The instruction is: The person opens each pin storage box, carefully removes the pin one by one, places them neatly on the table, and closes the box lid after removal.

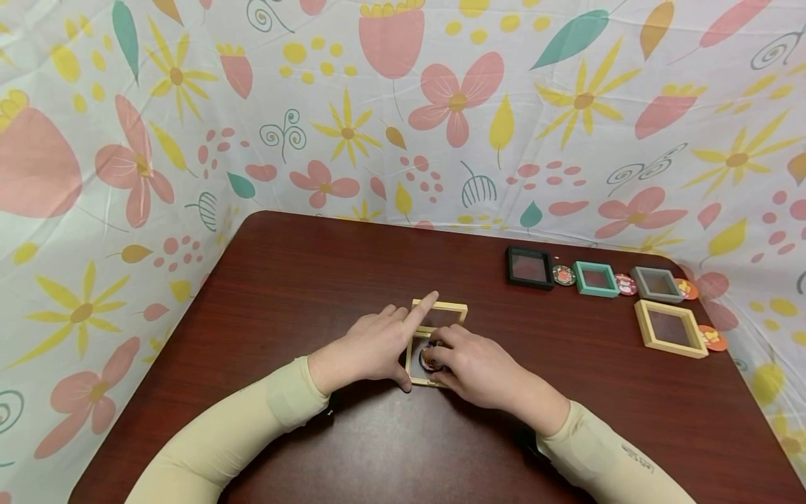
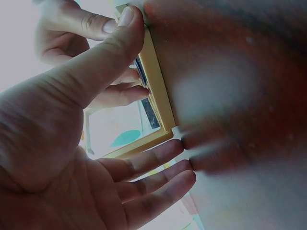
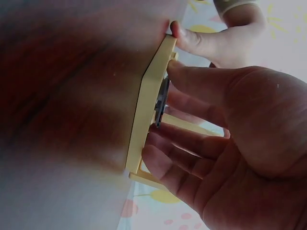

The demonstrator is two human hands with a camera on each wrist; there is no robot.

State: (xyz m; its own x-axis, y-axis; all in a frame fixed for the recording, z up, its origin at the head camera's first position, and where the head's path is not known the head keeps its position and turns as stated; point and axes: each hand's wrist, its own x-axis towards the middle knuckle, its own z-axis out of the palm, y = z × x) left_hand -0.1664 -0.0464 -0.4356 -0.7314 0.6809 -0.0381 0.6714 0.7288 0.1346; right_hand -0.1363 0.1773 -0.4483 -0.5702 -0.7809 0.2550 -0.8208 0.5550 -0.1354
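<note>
A pale yellow hinged display frame [image 1: 420,383] lies opened out on the table, its lid [image 1: 453,306] on the far side and clear film in the near half. Over that film is a dark round chip [image 1: 428,360], tilted in the right wrist view. My right hand [image 1: 485,367] holds the chip with its fingertips, its thumb at the frame's near edge. Beside the frame, my left hand [image 1: 374,344] spreads wide; the thumb touches the near left corner and the straight index finger reaches over the lid. Fingers hide part of the chip.
At the right stand a black frame [image 1: 508,266], a teal frame [image 1: 595,292], a grey frame [image 1: 661,297] and another yellow frame [image 1: 674,347]. Round chips lie next to them, one patterned dark [image 1: 563,275]. A floral cloth [image 1: 378,154] hangs along the table's back and left edges.
</note>
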